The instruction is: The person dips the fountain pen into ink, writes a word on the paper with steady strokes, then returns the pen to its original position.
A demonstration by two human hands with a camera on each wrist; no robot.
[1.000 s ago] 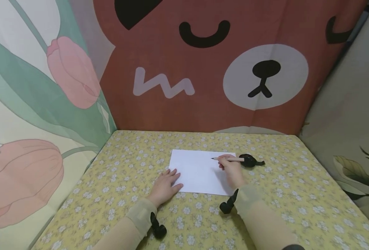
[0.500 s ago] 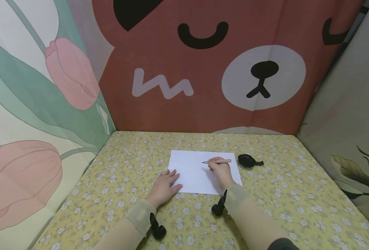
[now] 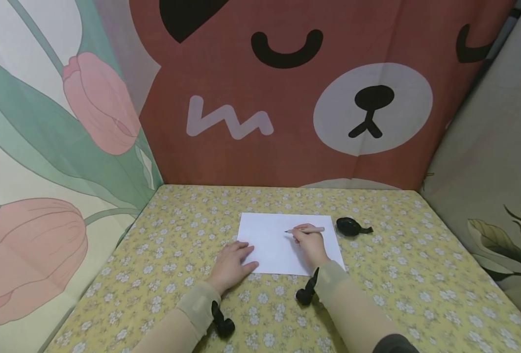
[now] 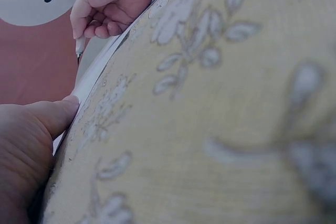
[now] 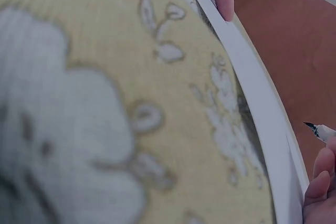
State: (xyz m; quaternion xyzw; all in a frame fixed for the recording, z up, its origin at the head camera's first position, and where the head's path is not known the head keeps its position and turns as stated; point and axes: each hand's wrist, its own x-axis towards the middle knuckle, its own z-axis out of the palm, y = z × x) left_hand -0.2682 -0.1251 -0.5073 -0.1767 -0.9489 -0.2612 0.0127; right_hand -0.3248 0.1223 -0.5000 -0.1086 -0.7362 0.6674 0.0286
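A white sheet of paper (image 3: 264, 240) lies on the table. My left hand (image 3: 231, 263) rests at its left edge, fingers spread, with the fingertips and thumb on the sheet. My right hand (image 3: 311, 246) is over the right half of the paper and pinches a pencil (image 3: 317, 229), its dark point aimed left. In the right wrist view the pencil's sharpened tip (image 5: 314, 128) shows above the sheet, seemingly apart from it. The left wrist view has the left thumb (image 4: 58, 114) on the paper's edge and the right hand's fingers curled beyond it.
Just right of the paper lies a glossy black oval object (image 3: 348, 226) with a short tail; its kind is unclear. A yellow floral cloth (image 3: 176, 225) covers the table. Printed hangings stand behind, including a red-brown bear backdrop (image 3: 225, 162), and at both sides.
My right hand has moved left over the paper with the pencil, uncovering the sheet's right edge and the black object. In the last half second it shifts only slightly. My left hand stays put.
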